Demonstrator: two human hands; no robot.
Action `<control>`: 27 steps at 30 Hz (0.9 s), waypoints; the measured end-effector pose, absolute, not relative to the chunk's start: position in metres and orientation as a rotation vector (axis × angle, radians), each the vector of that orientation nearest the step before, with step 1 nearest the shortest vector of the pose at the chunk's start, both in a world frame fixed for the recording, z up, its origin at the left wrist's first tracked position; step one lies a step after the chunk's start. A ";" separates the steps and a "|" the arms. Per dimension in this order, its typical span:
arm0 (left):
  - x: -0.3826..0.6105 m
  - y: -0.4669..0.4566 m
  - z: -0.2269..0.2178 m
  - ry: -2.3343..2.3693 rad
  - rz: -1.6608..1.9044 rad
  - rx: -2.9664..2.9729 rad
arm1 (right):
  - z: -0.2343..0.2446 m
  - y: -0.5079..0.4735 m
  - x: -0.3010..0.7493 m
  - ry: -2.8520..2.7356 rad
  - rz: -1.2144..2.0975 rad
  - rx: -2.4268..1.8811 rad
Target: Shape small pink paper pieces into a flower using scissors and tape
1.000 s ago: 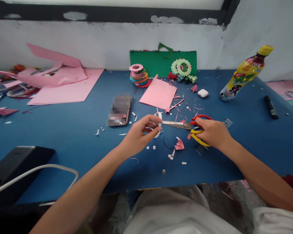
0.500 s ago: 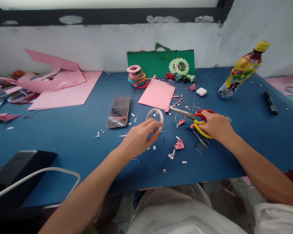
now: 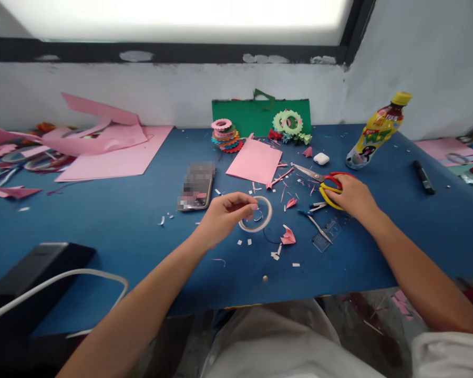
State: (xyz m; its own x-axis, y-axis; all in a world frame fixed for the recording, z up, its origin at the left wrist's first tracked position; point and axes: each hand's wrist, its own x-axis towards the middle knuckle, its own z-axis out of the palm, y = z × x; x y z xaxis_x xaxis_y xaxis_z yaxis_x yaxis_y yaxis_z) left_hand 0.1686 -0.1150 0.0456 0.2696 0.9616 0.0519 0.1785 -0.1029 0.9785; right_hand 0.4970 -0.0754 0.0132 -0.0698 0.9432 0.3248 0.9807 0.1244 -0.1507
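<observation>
My right hand point(image 3: 355, 195) grips a pair of scissors point(image 3: 309, 172) by the red and yellow handles, blades pointing left over paper scraps. Beside and partly over a roll of white tape point(image 3: 269, 214) is my left hand point(image 3: 224, 212), thumb and forefinger pinched together; whatever is between them is too small to make out. The roll appears to lie flat on the blue table point(image 3: 142, 278). Folded pink paper pieces point(image 3: 287, 236) and small white bits lie near it. A blue-handled compass-like tool point(image 3: 319, 227) and a clear plastic stencil point(image 3: 333, 231) rest below the scissors.
Behind my hands are a pink sheet point(image 3: 254, 160), a stack of coloured paper rings point(image 3: 224, 136) and a green board point(image 3: 252, 115). A phone point(image 3: 199, 184) lies left. A drink bottle point(image 3: 378, 134), white earphone case point(image 3: 321, 158) and black marker point(image 3: 423, 177) stand or lie right.
The tape roll has gone from upright in my left fingers to flat beneath them. My right hand has carried the scissors away to the right. The view has tilted up.
</observation>
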 end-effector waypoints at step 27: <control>0.168 -0.106 0.030 1.197 1.280 2.317 | 0.022 -0.108 0.455 -2.409 -0.475 -1.194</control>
State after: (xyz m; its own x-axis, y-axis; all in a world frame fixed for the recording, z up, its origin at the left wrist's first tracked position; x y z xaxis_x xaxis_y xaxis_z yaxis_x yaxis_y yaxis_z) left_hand 0.1678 -0.1057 0.0300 0.2826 0.7514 0.5963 0.5446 -0.6374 0.5451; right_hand 0.4546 -0.1083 0.0223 -0.5502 0.6700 0.4985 0.8091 0.5754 0.1197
